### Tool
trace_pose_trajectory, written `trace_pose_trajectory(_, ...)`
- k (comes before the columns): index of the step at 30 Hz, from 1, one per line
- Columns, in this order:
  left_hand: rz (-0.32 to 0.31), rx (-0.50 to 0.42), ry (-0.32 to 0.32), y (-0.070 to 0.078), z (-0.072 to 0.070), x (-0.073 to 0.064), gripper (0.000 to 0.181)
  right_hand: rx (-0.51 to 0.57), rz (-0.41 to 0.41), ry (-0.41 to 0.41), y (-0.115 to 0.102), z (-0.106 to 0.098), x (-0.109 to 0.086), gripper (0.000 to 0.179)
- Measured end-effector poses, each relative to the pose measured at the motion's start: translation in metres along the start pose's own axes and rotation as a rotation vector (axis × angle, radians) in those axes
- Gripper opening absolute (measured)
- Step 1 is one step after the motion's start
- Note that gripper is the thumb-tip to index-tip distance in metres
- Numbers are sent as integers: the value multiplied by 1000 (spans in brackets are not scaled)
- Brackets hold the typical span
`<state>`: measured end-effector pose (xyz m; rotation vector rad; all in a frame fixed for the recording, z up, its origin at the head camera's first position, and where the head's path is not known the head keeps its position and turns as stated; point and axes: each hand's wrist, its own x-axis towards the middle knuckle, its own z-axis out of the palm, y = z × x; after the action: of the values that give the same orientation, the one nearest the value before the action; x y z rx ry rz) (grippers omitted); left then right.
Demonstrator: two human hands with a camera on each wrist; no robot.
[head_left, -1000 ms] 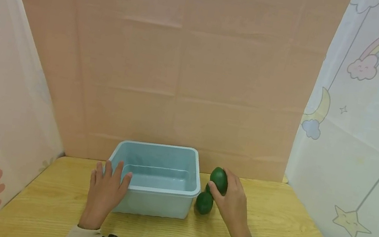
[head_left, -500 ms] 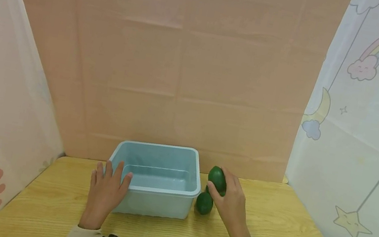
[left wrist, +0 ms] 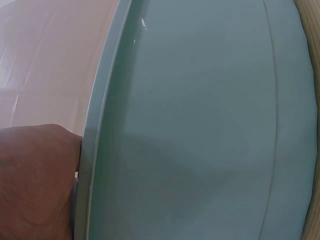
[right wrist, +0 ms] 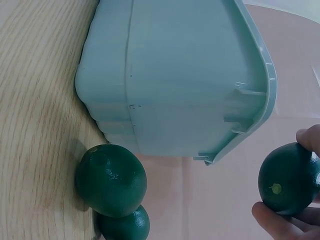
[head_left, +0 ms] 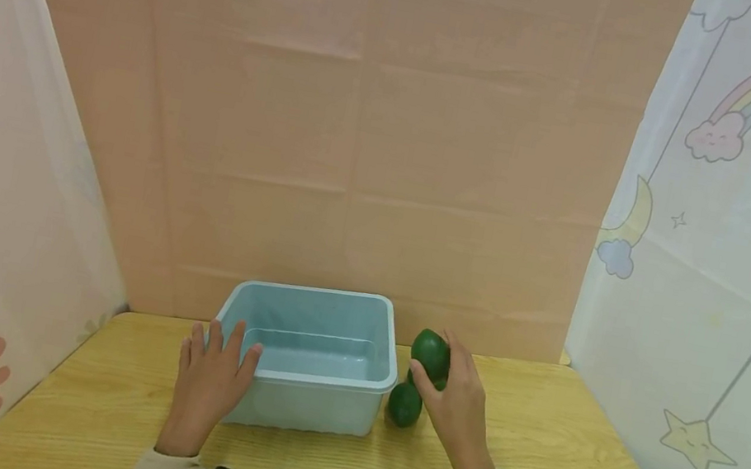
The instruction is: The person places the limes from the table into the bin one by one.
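My right hand [head_left: 459, 400] holds a dark green, glossy avocado [head_left: 431, 352] between thumb and fingers, above the table just right of a light blue plastic basin [head_left: 308, 405]. In the right wrist view the held avocado [right wrist: 285, 177] shows its pale stem scar and is apart from the basin's rim. Two more avocados lie on the table: a nearer one [right wrist: 111, 180] beside the basin and another [right wrist: 125, 225] partly hidden behind it. My left hand [head_left: 209, 385] rests at the basin's near left rim with fingers spread; the left wrist view shows it beside the rim [left wrist: 92, 135].
A wood-grain table [head_left: 533, 455] carries the basin and fruit. Behind it hangs a creased tan sheet [head_left: 391, 145]. Printed cloths stand at both sides, the right one [head_left: 706, 326] with a rainbow and star.
My right hand has shifted very slightly left with the avocado in its grip. The left hand, the basin and the avocados on the table have stayed in place.
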<state>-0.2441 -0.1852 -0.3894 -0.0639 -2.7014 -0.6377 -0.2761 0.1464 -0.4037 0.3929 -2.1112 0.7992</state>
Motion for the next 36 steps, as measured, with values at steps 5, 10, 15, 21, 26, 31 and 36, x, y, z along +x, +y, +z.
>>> trace_pose_trajectory(5, 2, -1, 2, 1, -1, -1, 57, 8, 8, 1, -2, -1, 0, 69)
trace_pose_trajectory(10, -8, -2, -11, 1, -1, -2, 58, 21, 32, -6, -4, -1, -1, 68)
trace_pose_trajectory(15, -12, -4, -16, 2, -1, -3, 58, 35, 43, -7, -6, -1, -2, 64)
trace_pose_trajectory(21, 3, 11, 10, 2, 0, -2, 57, 50, 10, 22, -7, -1, -2, 61)
trace_pose_trajectory(26, 4, 12, 14, 2, 0, -2, 58, 45, -16, 40, -7, 1, -3, 62)
trace_pose_trajectory(31, 8, 14, 24, 3, 0, -3, 57, 39, -34, 38, -8, 4, -5, 63)
trace_pose_trajectory(36, 7, 18, 31, 4, 0, -2, 57, 49, -73, 42, -10, 5, -5, 64)
